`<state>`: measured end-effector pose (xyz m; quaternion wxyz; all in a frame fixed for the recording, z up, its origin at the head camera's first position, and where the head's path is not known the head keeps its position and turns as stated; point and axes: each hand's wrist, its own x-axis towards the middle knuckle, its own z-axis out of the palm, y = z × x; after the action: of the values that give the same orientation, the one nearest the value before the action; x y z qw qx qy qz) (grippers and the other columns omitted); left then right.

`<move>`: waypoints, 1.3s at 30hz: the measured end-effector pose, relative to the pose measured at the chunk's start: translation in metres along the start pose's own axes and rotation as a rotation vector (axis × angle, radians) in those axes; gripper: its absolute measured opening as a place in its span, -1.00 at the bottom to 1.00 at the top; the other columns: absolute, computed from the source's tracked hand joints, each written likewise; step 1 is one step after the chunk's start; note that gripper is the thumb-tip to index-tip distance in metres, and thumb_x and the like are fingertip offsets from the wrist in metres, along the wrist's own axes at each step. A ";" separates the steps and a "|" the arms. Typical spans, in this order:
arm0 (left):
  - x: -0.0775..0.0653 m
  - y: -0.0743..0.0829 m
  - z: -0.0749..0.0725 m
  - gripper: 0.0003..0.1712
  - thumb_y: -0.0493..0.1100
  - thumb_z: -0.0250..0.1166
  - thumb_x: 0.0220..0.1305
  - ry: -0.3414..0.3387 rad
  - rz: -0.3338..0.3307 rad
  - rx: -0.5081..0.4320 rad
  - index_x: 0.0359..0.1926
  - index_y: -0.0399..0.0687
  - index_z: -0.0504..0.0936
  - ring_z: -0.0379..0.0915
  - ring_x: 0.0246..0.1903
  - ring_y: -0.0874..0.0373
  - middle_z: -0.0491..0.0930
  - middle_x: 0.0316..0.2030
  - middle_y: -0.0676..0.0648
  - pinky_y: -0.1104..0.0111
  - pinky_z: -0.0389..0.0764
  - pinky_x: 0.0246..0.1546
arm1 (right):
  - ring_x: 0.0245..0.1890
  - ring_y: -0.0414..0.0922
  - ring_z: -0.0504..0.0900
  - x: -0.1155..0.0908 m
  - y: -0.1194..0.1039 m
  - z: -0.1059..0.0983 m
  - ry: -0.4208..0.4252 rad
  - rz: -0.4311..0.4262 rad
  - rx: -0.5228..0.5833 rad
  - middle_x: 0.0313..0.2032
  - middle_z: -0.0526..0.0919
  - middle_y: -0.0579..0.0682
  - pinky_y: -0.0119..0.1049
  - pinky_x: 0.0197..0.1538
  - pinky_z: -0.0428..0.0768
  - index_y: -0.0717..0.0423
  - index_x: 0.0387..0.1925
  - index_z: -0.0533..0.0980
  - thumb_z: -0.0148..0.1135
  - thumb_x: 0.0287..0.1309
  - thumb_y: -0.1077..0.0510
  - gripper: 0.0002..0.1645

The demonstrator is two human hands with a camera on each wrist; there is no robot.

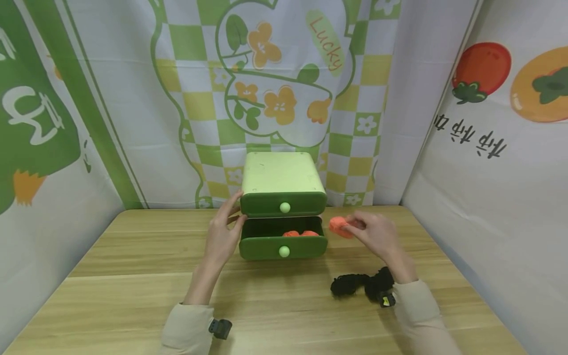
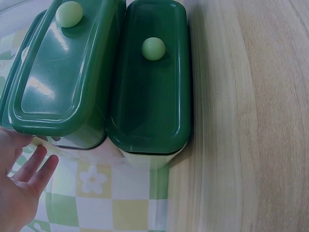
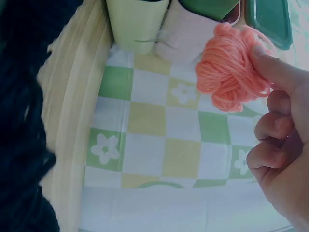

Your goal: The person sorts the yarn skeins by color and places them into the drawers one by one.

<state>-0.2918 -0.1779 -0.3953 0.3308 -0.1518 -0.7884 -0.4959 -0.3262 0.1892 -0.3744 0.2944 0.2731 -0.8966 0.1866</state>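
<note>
A small cabinet (image 1: 280,173) has a pale green body and dark green drawer fronts with round knobs. Its middle drawer (image 1: 262,249) is pulled out, and orange yarn (image 1: 309,233) shows inside over the front edge. In the left wrist view, the bottom drawer (image 2: 149,96) is closed. My left hand (image 1: 223,235) rests at the cabinet's left side, fingers extended beside the top drawer (image 1: 262,203). My right hand (image 1: 377,234) pinches a bundle of orange yarn (image 3: 229,67) between thumb and fingers, to the right of the pulled-out drawer.
Black yarn (image 1: 350,285) lies on the wooden table (image 1: 133,296), near my right wrist. Behind the cabinet hangs a checkered, flower-printed curtain (image 1: 191,44), and printed fabric walls stand on both sides.
</note>
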 end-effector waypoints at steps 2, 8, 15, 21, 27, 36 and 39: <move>0.000 0.001 0.000 -0.27 -0.47 0.29 0.26 -0.001 -0.002 -0.001 0.40 0.04 0.39 0.55 0.11 -0.21 0.44 0.33 -0.15 0.04 0.72 0.07 | -0.60 -0.30 0.53 0.001 -0.003 0.001 0.040 -0.026 0.004 -0.56 0.69 -0.17 -0.37 -0.57 0.49 -0.03 -0.39 0.70 0.54 -0.02 0.06 -0.84; 0.000 0.000 0.000 -0.27 -0.45 0.29 0.27 -0.008 -0.005 0.013 0.41 0.06 0.38 0.55 0.12 -0.19 0.43 0.35 -0.13 0.06 0.71 0.09 | -0.68 -0.36 0.25 0.004 -0.013 0.004 0.155 -0.099 0.034 -0.71 0.46 -0.18 -0.50 -0.64 0.23 0.03 -0.50 0.60 0.58 -0.10 0.12 -0.76; 0.000 0.000 0.000 -0.28 -0.44 0.28 0.29 -0.015 -0.014 0.010 0.41 0.07 0.37 0.54 0.13 -0.19 0.42 0.35 -0.13 0.05 0.71 0.09 | -0.68 -0.40 0.22 0.005 -0.023 0.008 0.238 -0.158 0.075 -0.70 0.48 -0.19 -0.53 -0.66 0.24 0.06 -0.45 0.65 0.56 -0.08 0.19 -0.82; 0.000 0.001 0.001 -0.27 -0.44 0.28 0.29 -0.010 -0.028 0.003 0.42 0.08 0.37 0.54 0.13 -0.19 0.41 0.36 -0.14 0.04 0.71 0.09 | -0.67 -0.38 0.18 0.006 -0.033 0.013 0.277 -0.222 0.102 -0.70 0.37 -0.21 -0.55 -0.63 0.15 0.04 -0.42 0.66 0.55 -0.10 0.24 -0.82; 0.000 0.001 0.000 -0.27 -0.44 0.28 0.28 -0.012 -0.033 0.006 0.42 0.08 0.37 0.54 0.13 -0.18 0.40 0.36 -0.13 0.06 0.71 0.10 | -0.66 -0.36 0.16 0.006 -0.045 0.024 0.301 -0.253 0.154 -0.69 0.32 -0.19 -0.57 -0.60 0.11 0.03 -0.36 0.69 0.56 -0.09 0.24 -0.80; 0.000 0.001 0.000 -0.27 -0.44 0.28 0.28 -0.012 -0.030 0.001 0.42 0.09 0.37 0.54 0.13 -0.18 0.40 0.36 -0.13 0.04 0.71 0.09 | -0.65 -0.39 0.19 0.004 -0.061 0.036 0.286 -0.190 0.155 -0.67 0.38 -0.22 -0.57 -0.59 0.12 -0.02 -0.33 0.72 0.54 -0.03 0.19 -0.83; 0.000 0.000 0.000 -0.27 -0.44 0.28 0.28 -0.008 -0.024 0.006 0.42 0.10 0.37 0.54 0.13 -0.18 0.40 0.36 -0.13 0.03 0.71 0.08 | -0.64 -0.38 0.20 0.004 -0.063 0.037 0.228 -0.142 0.165 -0.66 0.39 -0.23 -0.55 -0.60 0.15 -0.03 -0.25 0.73 0.51 0.03 0.14 -0.81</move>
<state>-0.2917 -0.1775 -0.3957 0.3223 -0.1434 -0.7928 -0.4970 -0.3067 0.1203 -0.3886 0.3832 0.3360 -0.8176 0.2679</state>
